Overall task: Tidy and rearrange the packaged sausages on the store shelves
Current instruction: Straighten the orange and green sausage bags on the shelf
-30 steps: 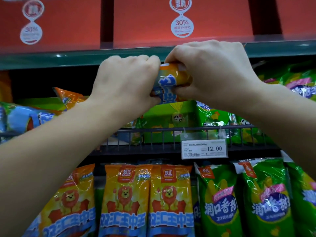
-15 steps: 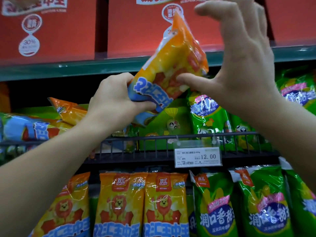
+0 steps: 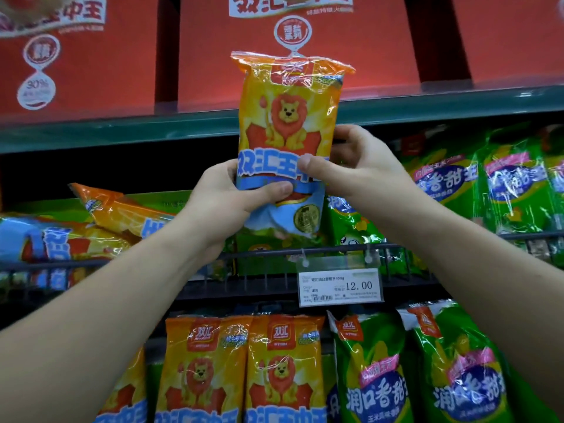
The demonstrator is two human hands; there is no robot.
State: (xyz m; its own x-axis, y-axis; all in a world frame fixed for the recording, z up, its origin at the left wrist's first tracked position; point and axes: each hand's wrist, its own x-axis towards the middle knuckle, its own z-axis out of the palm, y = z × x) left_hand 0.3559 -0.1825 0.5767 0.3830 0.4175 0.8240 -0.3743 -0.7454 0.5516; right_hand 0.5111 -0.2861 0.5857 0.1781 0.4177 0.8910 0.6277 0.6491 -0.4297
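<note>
The orange lion-printed plastic sausage packet [image 3: 290,123] stands upright above the white price tag [image 3: 340,288], its lower half clasped by the left grip [image 3: 225,203] and the right grip [image 3: 360,166] together. Best to lower it squarely behind the black wire rail [image 3: 335,247] just above the tag, print facing out, without crushing it.

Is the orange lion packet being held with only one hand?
No, the left hand and the right hand both grip the upright orange lion packet around its lower half.
</note>
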